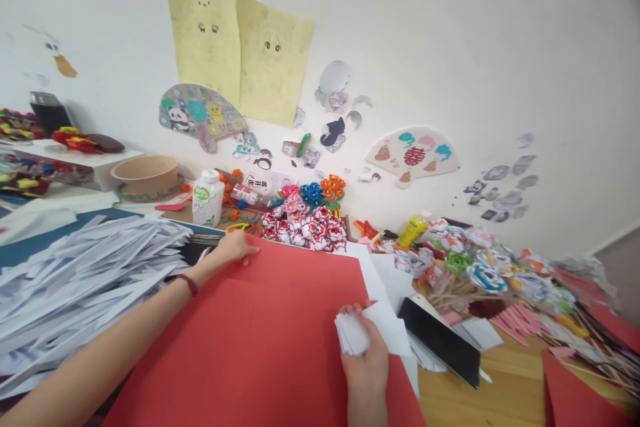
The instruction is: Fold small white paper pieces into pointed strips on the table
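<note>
A large sheet of red paper (260, 333) lies before me. At its far left corner my left hand (236, 248) pinches the edge between thumb and fingers. My right hand (367, 347) is curled around a small stack of white paper pieces (353, 333), held over the right part of the red sheet. White paper sheets (385, 287) show beneath and beyond the red sheet's right side. A big heap of white paper strips (95, 287) is left of the sheet, beyond my left forearm.
A black phone (440, 340) rests at the right on papers. Paper flowers (310, 227) crowd the back, with more flowers on sticks (485, 273) at the right. A white bottle (207, 197), yellow-handled scissors (245, 225) and a round tan bowl (145, 173) stand or lie near the wall.
</note>
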The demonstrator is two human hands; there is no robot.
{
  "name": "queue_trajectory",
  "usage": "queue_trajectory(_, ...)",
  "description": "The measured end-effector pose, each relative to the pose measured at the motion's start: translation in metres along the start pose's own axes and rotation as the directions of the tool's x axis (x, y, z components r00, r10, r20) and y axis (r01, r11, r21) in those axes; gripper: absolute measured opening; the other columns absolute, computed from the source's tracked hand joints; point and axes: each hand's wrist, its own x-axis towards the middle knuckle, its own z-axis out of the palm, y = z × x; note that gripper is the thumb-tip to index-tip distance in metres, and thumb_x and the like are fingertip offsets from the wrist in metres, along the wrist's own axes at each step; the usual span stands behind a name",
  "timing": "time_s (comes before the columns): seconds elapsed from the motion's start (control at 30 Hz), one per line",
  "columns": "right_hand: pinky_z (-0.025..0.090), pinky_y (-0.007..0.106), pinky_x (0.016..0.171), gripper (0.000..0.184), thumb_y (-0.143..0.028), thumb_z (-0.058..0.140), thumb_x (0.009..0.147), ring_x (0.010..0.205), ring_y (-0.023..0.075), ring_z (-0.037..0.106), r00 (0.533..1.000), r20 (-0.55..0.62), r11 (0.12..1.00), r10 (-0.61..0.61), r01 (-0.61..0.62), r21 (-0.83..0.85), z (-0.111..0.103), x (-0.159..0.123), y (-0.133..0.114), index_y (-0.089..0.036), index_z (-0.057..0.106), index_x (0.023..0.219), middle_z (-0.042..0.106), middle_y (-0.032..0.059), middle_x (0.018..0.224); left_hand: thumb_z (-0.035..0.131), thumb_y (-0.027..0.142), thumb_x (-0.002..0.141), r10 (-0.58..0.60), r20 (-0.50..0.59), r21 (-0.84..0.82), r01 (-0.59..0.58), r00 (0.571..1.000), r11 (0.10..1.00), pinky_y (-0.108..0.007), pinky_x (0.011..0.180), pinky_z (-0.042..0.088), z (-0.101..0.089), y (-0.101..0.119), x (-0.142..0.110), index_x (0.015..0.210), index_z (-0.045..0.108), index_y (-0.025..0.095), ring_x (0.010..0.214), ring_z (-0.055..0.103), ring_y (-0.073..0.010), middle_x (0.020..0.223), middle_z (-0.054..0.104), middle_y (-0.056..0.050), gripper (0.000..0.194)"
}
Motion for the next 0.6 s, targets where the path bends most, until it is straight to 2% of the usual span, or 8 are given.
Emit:
queue_trajectory(0.2,0.053,0.028,0.068,0.032,-0.01,0.066,0.061,0.068,0.0121,0.062,1.0,-0.013,1.0,0.012,-0.013,-0.01,0.001,-0.002,0.0,-0.021,0.054,0.088,0.06,-0.0047,0.073,0.056,0.062,0.065,-0.034,0.084,-0.136,0.045,0.996,0.99,-0.023,0.039,0.025,0.019,-0.002,0.004,0.043,0.051,0.015,0.033,0.033,-0.0082,0.031,0.036,0.003,0.053)
queue_trajectory(0.37,0.053,0.029,0.071,0.035,-0.011,0.067,0.061,0.072,0.013,0.063,0.999,-0.038,0.999,0.005,-0.007,-0.036,-0.002,0.0,0.0,-0.021,0.054,0.092,0.062,-0.0047,0.075,0.056,0.061,0.065,0.036,0.175,-0.243,0.007,0.984,0.97,-0.021,0.036,0.02,0.028,0.0,0.006,0.046,0.05,0.015,0.032,0.029,-0.0057,0.036,0.04,0.003,0.051)
queue_trajectory(0.5,0.053,0.031,0.073,0.033,-0.01,0.067,0.062,0.072,0.0137,0.064,0.999,0.007,0.997,-0.031,0.031,-0.074,-0.003,0.002,-0.002,-0.021,0.054,0.091,0.061,-0.0049,0.074,0.055,0.053,0.069,0.108,0.149,-0.299,-0.059,0.983,0.952,-0.02,0.039,0.02,0.035,0.006,0.004,0.047,0.051,0.014,0.035,0.029,-0.0055,0.037,0.039,0.004,0.045)
queue_trajectory(0.6,0.054,0.031,0.072,0.035,-0.009,0.067,0.062,0.072,0.0139,0.064,0.999,-0.035,0.998,-0.041,0.039,-0.058,-0.002,0.002,-0.004,-0.021,0.054,0.093,0.062,-0.0044,0.075,0.053,0.048,0.071,0.123,0.116,-0.327,-0.079,0.986,0.942,-0.02,0.039,0.019,0.04,0.013,0.004,0.048,0.049,0.014,0.034,0.026,-0.0053,0.034,0.033,0.006,0.041)
